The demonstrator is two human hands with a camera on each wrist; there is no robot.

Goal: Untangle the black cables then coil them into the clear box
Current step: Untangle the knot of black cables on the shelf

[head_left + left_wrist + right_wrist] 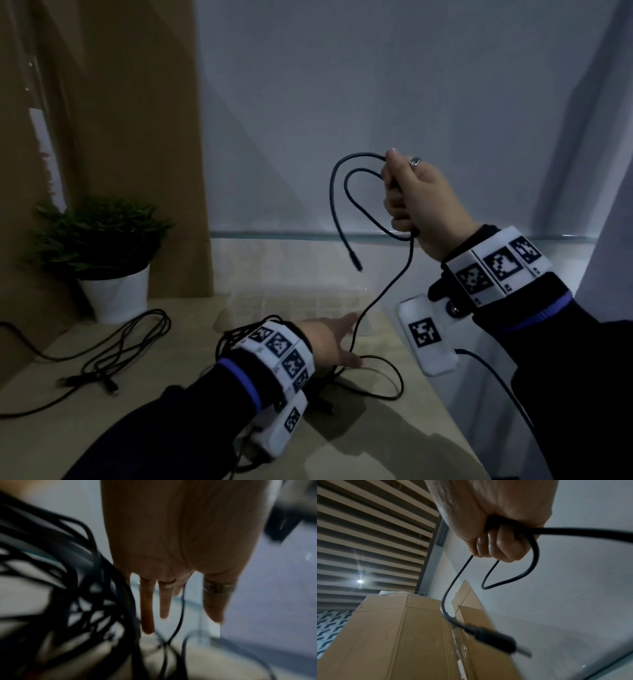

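**Coiling one cable off the table**

Low over the table [394, 428], left hand [329, 346], fingers straight and spread, guides slack; beyond it the clear box [298, 305]; raised right hand [418, 202] grips gathered cable [346, 202] loops, likely forming a coil.

**A plain indoor room, home or office**

A pale wooden tabletop [394, 428] stands against a bare white wall [376, 85]. A small potted plant [102, 246] sits at the left beside tall cardboard boxes [402, 635]. Overhead runs a slatted ceiling [368, 534] with a spotlight [360, 581].
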